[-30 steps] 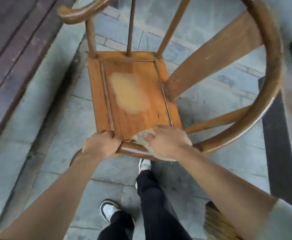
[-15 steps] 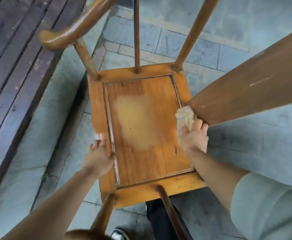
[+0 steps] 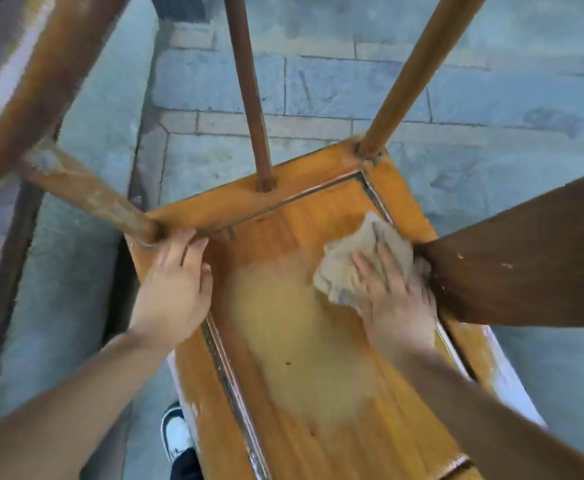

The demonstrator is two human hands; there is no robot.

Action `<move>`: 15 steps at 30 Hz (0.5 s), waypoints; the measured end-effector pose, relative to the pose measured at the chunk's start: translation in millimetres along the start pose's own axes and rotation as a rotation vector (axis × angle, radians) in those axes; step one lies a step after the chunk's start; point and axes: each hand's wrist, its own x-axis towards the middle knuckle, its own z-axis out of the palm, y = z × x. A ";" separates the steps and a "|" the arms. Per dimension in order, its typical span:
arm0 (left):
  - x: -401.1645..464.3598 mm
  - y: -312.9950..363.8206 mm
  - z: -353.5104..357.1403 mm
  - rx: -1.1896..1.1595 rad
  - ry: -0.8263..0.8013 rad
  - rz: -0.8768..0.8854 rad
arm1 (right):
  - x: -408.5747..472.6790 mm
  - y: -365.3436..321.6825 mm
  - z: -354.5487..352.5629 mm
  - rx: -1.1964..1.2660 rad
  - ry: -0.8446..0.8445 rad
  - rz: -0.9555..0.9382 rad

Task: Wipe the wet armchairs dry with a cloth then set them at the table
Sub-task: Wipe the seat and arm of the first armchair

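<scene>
**Cloth pressed to the seat by the splat**

My right hand (image 3: 396, 299) lies flat on the cloth (image 3: 360, 261), fingers straight and spread, pressing it onto the chair (image 3: 304, 341) seat at about 2 o'clock of the panel, just beside the foot of the dark splat (image 3: 526, 258). Half a second ago that hand held the cloth bunched at the seat's right edge; now the cloth is spread out under my fingers and sits further in on the panel.

My left hand (image 3: 176, 289) rests open on the seat frame at about 10 o'clock, fingers straight and pointing at the base of the arm post (image 3: 93, 199), fingertips touching or nearly touching it. Earlier it was lower along the left rail.

The view has closed in since then: the seat fills the frame, with its pale worn patch (image 3: 301, 341) between my two hands. Two spindles (image 3: 249, 98) rise from the far rail at 12 o'clock.

The chair stands on grey stone paving (image 3: 353, 81). One shoe (image 3: 176, 434) shows at 7 o'clock, beside the seat's left rail.
</scene>
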 end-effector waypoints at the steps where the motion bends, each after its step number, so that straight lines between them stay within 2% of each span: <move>1: 16.1 -6.9 -1.6 -0.002 0.024 0.021 | 31.4 -0.4 -3.8 -0.016 -0.002 0.033; 3: 45.2 -19.5 1.5 0.005 0.011 -0.007 | 90.4 -1.0 -10.7 -0.009 -0.003 0.084; 5: 72.2 -21.3 6.5 0.001 -0.092 -0.057 | 137.8 2.3 -18.3 0.006 0.024 0.164; 8: 100.5 -17.3 9.5 0.083 -0.140 -0.049 | 172.6 2.5 -20.7 0.048 0.053 0.270; 13: 114.2 -22.4 0.0 0.167 -0.190 -0.039 | 125.0 -0.9 -21.4 0.007 0.035 0.168; 15: 118.0 -18.7 -4.2 0.222 -0.228 -0.028 | 112.8 -4.5 -23.3 -0.003 -0.008 0.220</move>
